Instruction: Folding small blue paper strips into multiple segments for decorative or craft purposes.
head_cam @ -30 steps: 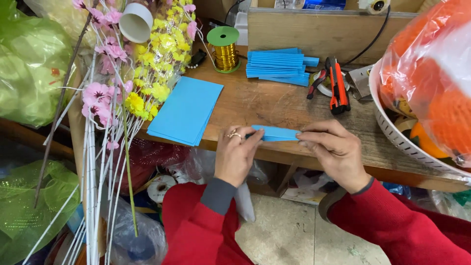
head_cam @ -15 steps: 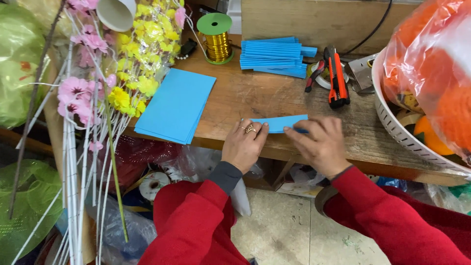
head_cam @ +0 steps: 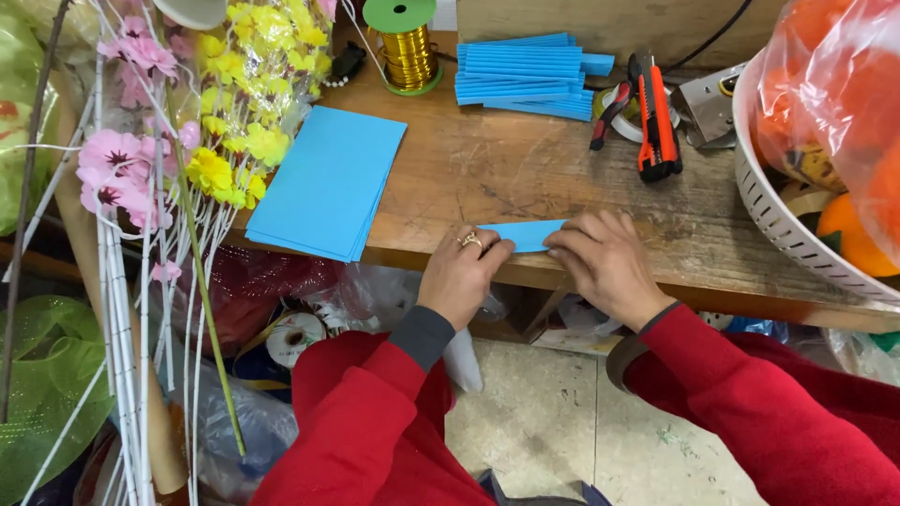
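**Both hands press a blue paper strip at the bench edge**

I look down on a worn wooden workbench, scratched and stained, with a tiled floor below it. I take the folded blue strip as my landmark; it lies flat on the bench, right at the near edge. Left of the strip sits a stack of blue sheets, and beyond that stack stand artificial flowers in pink and yellow on white stems. Far behind the strip lies a pile of folded blue strips, with a spool of gold wire to the pile's left. Behind and right of the strip I see an orange utility knife, and further right a white basket holding orange things in clear plastic.

My left hand touches the strip's left end, fingers curled loosely and tips pressing down; a ring shows on 1 finger. My right hand covers the strip's right end, fingers bent and pressing flat on the paper. Neither hand lifts it.

The strip's right end is hidden under the right hand, so I cannot tell its full length. The basket and the flowers are cut off by the frame edges.
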